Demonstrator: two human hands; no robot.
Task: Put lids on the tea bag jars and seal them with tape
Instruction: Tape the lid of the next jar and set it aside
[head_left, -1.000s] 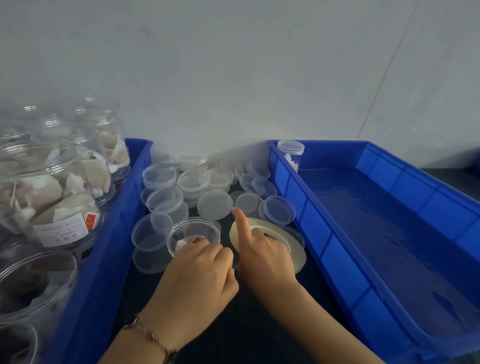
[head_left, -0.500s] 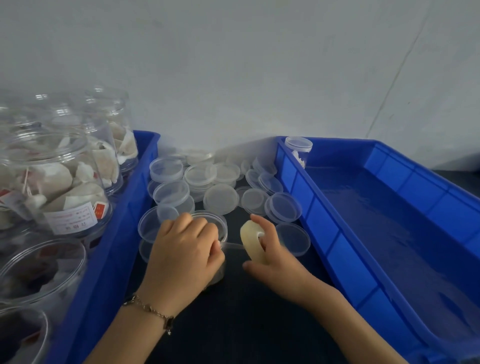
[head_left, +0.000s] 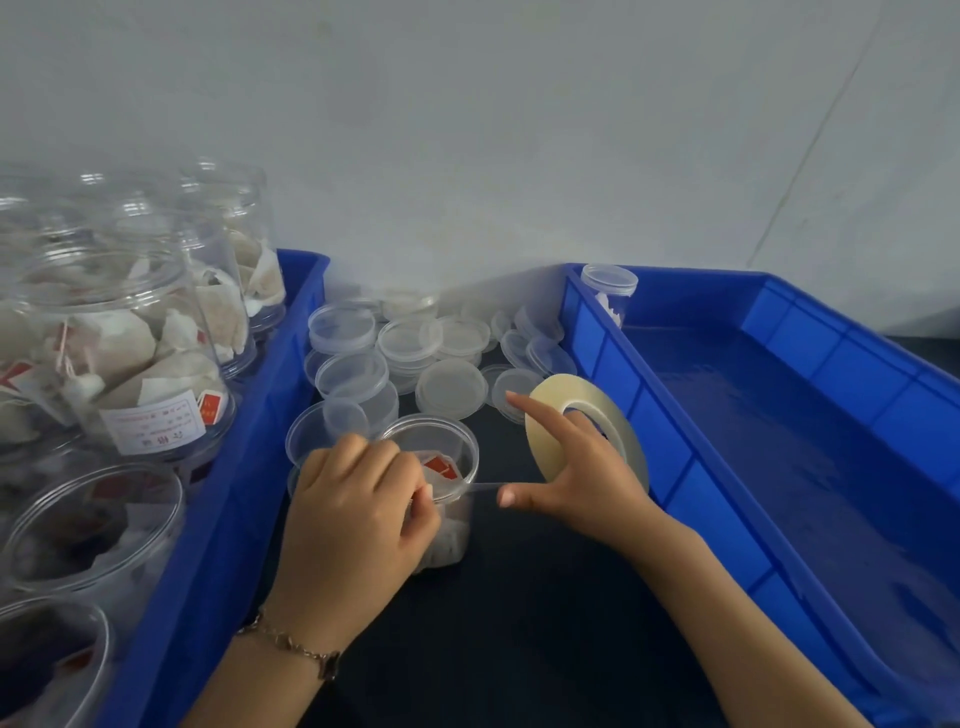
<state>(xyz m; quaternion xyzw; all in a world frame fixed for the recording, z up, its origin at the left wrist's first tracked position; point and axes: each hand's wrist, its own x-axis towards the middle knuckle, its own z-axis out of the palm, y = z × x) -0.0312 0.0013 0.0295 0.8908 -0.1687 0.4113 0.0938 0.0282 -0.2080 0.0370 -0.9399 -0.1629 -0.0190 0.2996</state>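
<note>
Jars of tea bags crowd the left bin (head_left: 223, 519), around nine o'clock from the hands, most of them open-topped. One small jar (head_left: 436, 478) stands on the dark table (head_left: 519, 623) between the two bins, just beyond the left hand (head_left: 353, 514). That hand lies curled over the jar's near side, its fingertips pinching the loose end of a tape strip (head_left: 488, 485) by the rim. Whether this jar already has a lid on it, I cannot tell; the top looks clear and tea bag tags show through.

At twelve o'clock from the jar sits a heap of loose lids (head_left: 447, 387). The strip runs taut toward three o'clock, to the tape roll (head_left: 587, 426), which the right hand (head_left: 576, 478) carries with fingers hooked through the core, forefinger pointing up and thumb stretched toward the strip.

Likely trouble: the thin strip may twist or stick to itself while hanging free, the pinched end may slip off the fingertips, or a hard pull could tip the light jar. At three o'clock the right bin (head_left: 649, 441) holds one capped jar (head_left: 610, 291) in its far corner.
</note>
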